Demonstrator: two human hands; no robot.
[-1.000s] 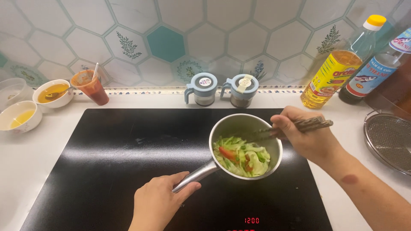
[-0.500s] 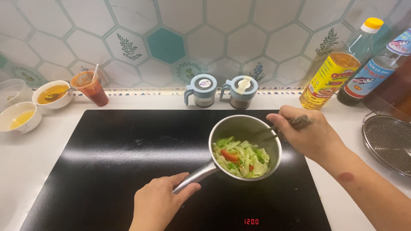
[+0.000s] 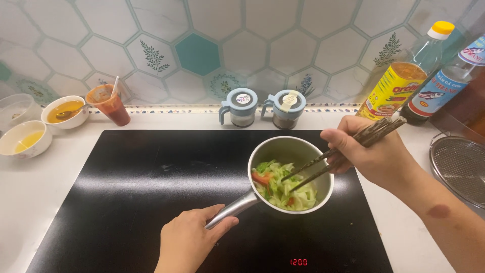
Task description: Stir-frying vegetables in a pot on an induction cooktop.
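left hand [image 3: 189, 242] grips the saucepan [image 3: 292, 174] handle near the cooktop's [image 3: 126, 202] front edge; right hand [image 3: 371, 151] pinches chopsticks [image 3: 343, 151] tipped into the vegetables [image 3: 283, 187]

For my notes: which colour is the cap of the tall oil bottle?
Yellow: the cap of the oil bottle, head view.

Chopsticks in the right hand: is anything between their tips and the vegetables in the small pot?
Nothing visible does. The chopsticks in the right hand slant down over the pot's open rim, tips at the vegetables. No lid is on it. The left hand grips the handle, clear of the opening.
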